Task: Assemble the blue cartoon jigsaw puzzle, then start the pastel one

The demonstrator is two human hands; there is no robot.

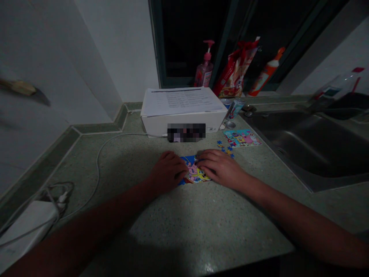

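A small jigsaw puzzle [196, 171] lies flat on the counter, showing pink and yellow cartoon figures on blue. My left hand [170, 169] holds its left edge, fingers bent and close together. From the other side my right hand [221, 167] grips the top and right edge, its fingers reaching over the picture. Both hands cover parts of the puzzle. Several loose puzzle pieces [230, 150], blue and yellow, lie just beyond my right hand. Behind them is a colourful cartoon picture card [242, 138].
A white box [181, 121] with printed paper [184, 100] on top stands behind the puzzle. A can [235, 109] leans beside it. To the right is a steel sink [288, 132]. A white cable [98, 169] crosses the counter [173, 227] to a power strip [31, 227].
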